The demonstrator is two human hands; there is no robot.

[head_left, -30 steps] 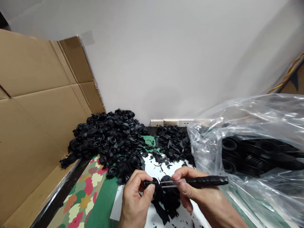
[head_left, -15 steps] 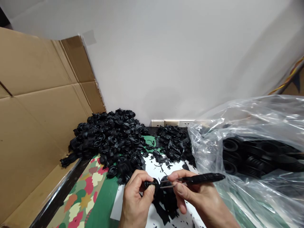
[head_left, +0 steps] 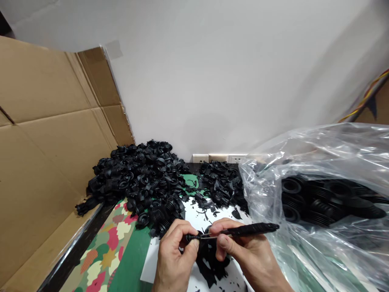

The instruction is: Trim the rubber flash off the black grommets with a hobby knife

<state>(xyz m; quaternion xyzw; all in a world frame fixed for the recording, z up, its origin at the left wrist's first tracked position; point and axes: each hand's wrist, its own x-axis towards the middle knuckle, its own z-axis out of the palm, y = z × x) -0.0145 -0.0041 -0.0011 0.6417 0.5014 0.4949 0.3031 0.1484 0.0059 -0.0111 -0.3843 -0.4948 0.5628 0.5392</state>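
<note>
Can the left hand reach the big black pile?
Probably yes: the pile lies just past the left hand, nothing between them, though that hand is holding a black part.

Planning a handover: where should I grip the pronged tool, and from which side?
I'd take the tool by its thick wrapped end, probably from the right: it juts past the right hand, while the thin prongs point left at the black part in the left hand.

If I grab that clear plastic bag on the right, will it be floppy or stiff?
The clear plastic bag will probably fold rather than hold shape, since it looks thin and creased. Its glossy film may feel slippery. The black ribbed parts inside, piled on one another, would likely shift.
</note>
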